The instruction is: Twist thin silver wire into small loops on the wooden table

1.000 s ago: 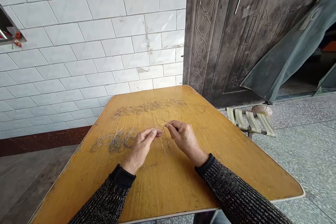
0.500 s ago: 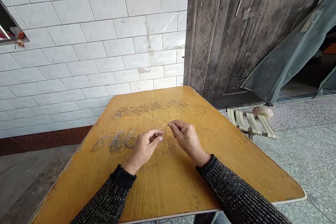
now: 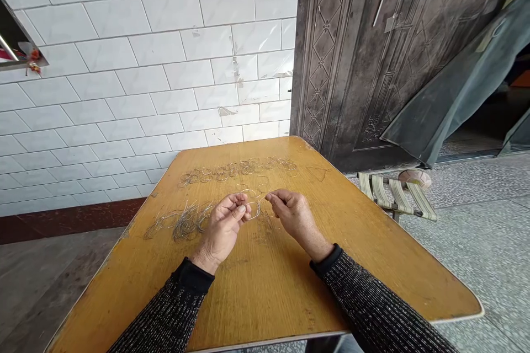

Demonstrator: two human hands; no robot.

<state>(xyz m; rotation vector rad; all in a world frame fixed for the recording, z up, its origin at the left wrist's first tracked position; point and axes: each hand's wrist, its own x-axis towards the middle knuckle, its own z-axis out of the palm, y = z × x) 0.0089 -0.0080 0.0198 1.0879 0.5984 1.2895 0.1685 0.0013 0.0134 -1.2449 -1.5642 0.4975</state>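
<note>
Above the yellow-brown wooden worktop (image 3: 265,298), the person's left hand (image 3: 223,226) pinches a thin silvery wire loop (image 3: 259,210); the right hand (image 3: 292,216) grasps what looks like its tail. Across from them, I'd want the left pinch firm and the tail guided gently, without kinks.

wall (image 3: 174,44) behind table (image 3: 265,298) | door (image 3: 372,77) right of wall | stool (image 3: 399,194) on floor (image 3: 476,242), right of table | row of wire rings (image 3: 234,170) across table's far half | wire pile (image 3: 185,225) before row, left of left hand (image 3: 223,225) | wire loop (image 3: 259,209) between left hand and right hand (image 3: 292,212), over table
</note>
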